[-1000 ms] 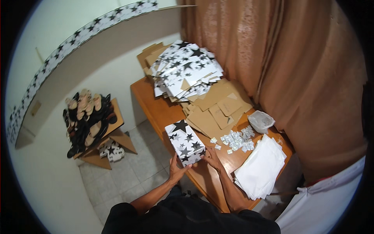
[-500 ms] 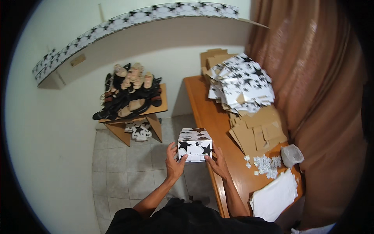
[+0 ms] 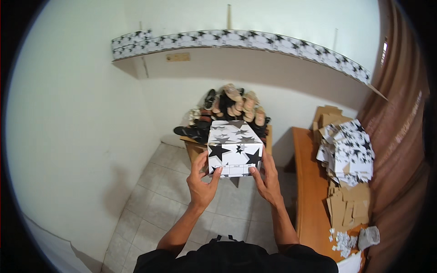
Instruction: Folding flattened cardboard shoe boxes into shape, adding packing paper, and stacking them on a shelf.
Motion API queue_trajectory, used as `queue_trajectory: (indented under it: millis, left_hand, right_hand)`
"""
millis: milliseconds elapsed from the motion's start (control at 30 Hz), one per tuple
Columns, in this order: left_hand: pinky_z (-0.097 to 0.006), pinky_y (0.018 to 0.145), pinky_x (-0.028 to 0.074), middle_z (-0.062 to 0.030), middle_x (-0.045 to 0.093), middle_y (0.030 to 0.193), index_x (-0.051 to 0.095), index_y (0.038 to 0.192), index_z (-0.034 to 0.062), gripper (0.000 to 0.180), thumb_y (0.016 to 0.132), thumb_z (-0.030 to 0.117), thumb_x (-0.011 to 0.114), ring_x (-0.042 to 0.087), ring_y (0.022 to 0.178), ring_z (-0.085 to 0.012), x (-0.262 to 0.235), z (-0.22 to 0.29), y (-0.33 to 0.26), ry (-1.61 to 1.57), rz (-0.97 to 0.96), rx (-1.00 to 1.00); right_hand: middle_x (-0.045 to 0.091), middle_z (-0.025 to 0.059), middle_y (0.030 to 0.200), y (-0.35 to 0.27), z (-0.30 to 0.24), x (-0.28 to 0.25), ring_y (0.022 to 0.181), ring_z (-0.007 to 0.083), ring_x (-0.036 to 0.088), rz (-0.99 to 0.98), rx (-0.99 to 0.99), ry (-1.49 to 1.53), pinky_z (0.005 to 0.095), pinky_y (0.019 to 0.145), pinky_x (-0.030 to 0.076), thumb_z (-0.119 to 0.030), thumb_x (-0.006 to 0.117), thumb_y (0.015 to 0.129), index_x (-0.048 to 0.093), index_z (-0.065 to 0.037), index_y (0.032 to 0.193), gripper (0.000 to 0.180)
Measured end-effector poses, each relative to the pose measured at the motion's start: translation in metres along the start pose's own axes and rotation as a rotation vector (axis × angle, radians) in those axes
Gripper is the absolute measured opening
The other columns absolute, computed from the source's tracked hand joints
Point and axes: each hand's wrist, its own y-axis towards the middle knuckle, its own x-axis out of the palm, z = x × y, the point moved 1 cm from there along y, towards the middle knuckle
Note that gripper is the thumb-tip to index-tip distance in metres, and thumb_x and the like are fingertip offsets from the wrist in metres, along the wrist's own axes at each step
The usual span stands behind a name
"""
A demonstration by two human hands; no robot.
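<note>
Both hands, left hand (image 3: 201, 182) and right hand (image 3: 267, 180), are gripping the star-printed box (image 3: 235, 148), now carrying it left, away from the wooden table (image 3: 308, 191), toward the far shoe pile (image 3: 227, 113).

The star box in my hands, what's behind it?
Behind the box a small wooden table piled with shoes shows. The table's middle and front are covered; inside the box can't be seen.

A heap of sandals and shoes (image 3: 230, 111) is piled on a small wooden stand (image 3: 193, 146) against the white wall, while a wooden table (image 3: 309, 191) at the right is loaded with star-printed flat cartons (image 3: 348, 150), brown cardboard pieces (image 3: 348, 207) and small white paper scraps (image 3: 343, 240) beside a brown curtain (image 3: 400, 150).
</note>
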Motion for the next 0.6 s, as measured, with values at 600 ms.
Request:
queue_trajectory:
  millis: [600]
  left_hand:
    - [-0.033,0.087,0.060,-0.0153,0.056,0.136,0.046,0.143,0.0004,0.065,0.084,-0.006,0.074,0.059,0.124,-0.0272,-0.177,-0.066,0.222,0.315,0.352,0.313]
  right_hand:
    - [0.049,0.0280,0.137,0.272,-0.061,0.222,0.120,0.0364,0.056,-0.026,-0.527,0.261,0.0414,0.102,0.045,-0.017,0.064,0.098,0.032,0.006,0.155,0.070]
